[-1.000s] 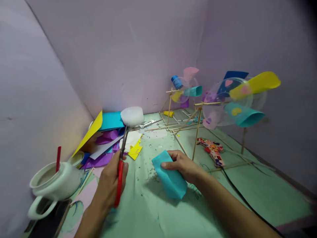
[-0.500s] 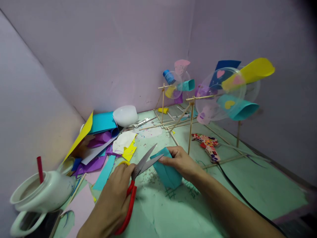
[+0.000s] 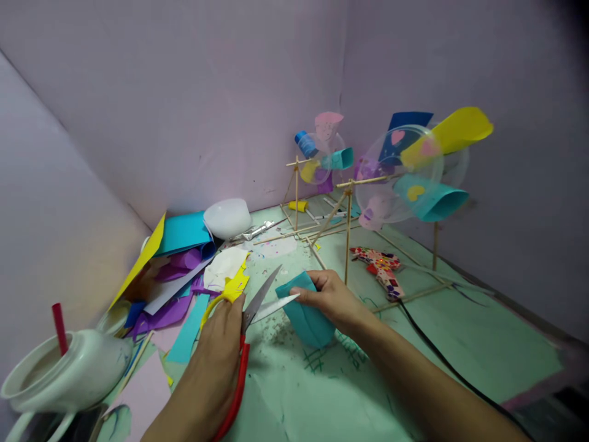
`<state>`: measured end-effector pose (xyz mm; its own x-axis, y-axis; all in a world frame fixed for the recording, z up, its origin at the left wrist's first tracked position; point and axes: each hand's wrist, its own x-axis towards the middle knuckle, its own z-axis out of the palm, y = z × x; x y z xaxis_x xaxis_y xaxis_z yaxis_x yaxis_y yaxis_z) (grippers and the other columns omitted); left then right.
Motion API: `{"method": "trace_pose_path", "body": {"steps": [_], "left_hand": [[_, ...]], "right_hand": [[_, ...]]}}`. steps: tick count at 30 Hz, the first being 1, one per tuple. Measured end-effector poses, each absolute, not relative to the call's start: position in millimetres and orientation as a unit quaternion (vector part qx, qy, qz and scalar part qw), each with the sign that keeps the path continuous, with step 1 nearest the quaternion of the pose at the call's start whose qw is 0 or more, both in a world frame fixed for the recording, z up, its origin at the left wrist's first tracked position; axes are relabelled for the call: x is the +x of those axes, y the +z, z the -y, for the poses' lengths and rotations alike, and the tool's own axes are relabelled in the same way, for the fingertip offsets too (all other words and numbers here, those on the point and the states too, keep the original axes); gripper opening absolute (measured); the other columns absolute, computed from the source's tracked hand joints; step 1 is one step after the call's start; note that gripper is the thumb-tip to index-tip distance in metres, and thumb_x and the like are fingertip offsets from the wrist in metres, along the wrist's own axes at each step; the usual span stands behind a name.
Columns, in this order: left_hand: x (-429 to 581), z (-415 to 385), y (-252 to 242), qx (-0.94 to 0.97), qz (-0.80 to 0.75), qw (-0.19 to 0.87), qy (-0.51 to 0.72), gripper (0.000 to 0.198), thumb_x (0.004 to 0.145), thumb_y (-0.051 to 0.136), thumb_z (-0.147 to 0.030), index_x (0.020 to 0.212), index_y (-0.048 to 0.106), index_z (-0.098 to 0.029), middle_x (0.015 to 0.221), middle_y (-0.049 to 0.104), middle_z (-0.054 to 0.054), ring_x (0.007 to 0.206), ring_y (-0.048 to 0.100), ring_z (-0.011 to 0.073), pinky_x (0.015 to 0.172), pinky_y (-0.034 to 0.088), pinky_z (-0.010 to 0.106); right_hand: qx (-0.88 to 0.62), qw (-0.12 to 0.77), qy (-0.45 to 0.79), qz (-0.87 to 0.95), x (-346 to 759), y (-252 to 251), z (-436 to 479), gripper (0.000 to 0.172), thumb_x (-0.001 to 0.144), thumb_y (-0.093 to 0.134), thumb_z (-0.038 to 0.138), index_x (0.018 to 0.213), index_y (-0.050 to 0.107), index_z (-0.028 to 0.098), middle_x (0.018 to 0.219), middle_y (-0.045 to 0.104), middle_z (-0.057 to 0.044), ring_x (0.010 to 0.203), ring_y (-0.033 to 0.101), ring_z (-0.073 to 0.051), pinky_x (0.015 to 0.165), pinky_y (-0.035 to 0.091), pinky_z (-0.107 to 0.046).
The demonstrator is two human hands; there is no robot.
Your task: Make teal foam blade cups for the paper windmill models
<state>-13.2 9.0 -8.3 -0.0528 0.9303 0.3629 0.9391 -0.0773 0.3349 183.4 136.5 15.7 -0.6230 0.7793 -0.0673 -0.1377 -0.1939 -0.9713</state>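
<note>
My left hand (image 3: 216, 356) grips a pair of scissors (image 3: 251, 319) with one red and one yellow handle. The blades are spread apart and point right, their tips at the edge of a folded teal foam sheet (image 3: 306, 313). My right hand (image 3: 334, 298) pinches that teal sheet at its top and holds it down on the green work surface (image 3: 350, 380). Both forearms reach in from the bottom of the view.
Coloured foam sheets and scraps (image 3: 179, 270) pile up at the left by a white foam ball (image 3: 227, 218). A white pot (image 3: 64, 371) with a red stick stands at bottom left. Two stick-framed pinwheels (image 3: 405, 172) stand behind, a decorated glue gun (image 3: 381, 270) and black cable (image 3: 442, 362) lie right.
The left hand swung the scissors down from upright, spread the blades and brought them to the teal sheet's edge. The right hand kept hold of the sheet.
</note>
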Motion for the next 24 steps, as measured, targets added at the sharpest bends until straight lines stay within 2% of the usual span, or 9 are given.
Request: {"method": "trace_pose_path", "body": {"steps": [7, 14, 20, 24], "left_hand": [[-16.5, -0.9, -6.8, -0.7, 0.689, 0.001, -0.189, 0.062, 0.078, 0.04, -0.013, 0.14, 0.032, -0.019, 0.133, 0.049, 0.014, 0.122, 0.046, 0.0288, 0.097, 0.043, 0.05], [-8.2, -4.1, 9.2, -0.711, 0.684, 0.037, -0.16, 0.055, 0.079, 0.037, -0.009, 0.134, 0.038, -0.012, 0.12, 0.056, 0.019, 0.114, 0.052, 0.03, 0.092, 0.045, 0.052], [-6.4, -4.3, 11.5, -0.712, 0.687, 0.048, -0.135, 0.055, 0.078, 0.036, -0.008, 0.132, 0.04, -0.013, 0.12, 0.057, 0.018, 0.113, 0.053, 0.0293, 0.091, 0.047, 0.05], [-5.6, -3.1, 10.9, -0.729, 0.668, 0.097, -0.114, 0.054, 0.077, 0.035, -0.005, 0.13, 0.04, -0.009, 0.118, 0.058, 0.02, 0.108, 0.057, 0.0297, 0.087, 0.051, 0.049]], "right_hand": [[-0.309, 0.29, 0.698, 0.578, 178.2, 15.6, -129.2, 0.02, 0.061, 0.073, 0.031, 0.058, 0.061, 0.015, 0.049, 0.049, 0.006, 0.045, 0.042, -0.007, 0.043, 0.034, -0.018], [-0.299, 0.272, 0.699, 0.59, 175.8, 16.1, -124.0, 0.019, 0.062, 0.074, 0.031, 0.063, 0.064, 0.015, 0.053, 0.052, 0.005, 0.049, 0.045, -0.008, 0.045, 0.037, -0.018], [-0.3, 0.262, 0.681, 0.614, 176.7, 18.4, -122.1, 0.017, 0.065, 0.07, 0.031, 0.063, 0.064, 0.015, 0.053, 0.05, 0.005, 0.049, 0.043, -0.007, 0.045, 0.036, -0.017], [-0.308, 0.262, 0.669, 0.623, 175.1, 19.3, -121.2, 0.015, 0.064, 0.069, 0.028, 0.06, 0.063, 0.015, 0.052, 0.049, 0.005, 0.049, 0.042, -0.007, 0.045, 0.035, -0.017]]}}
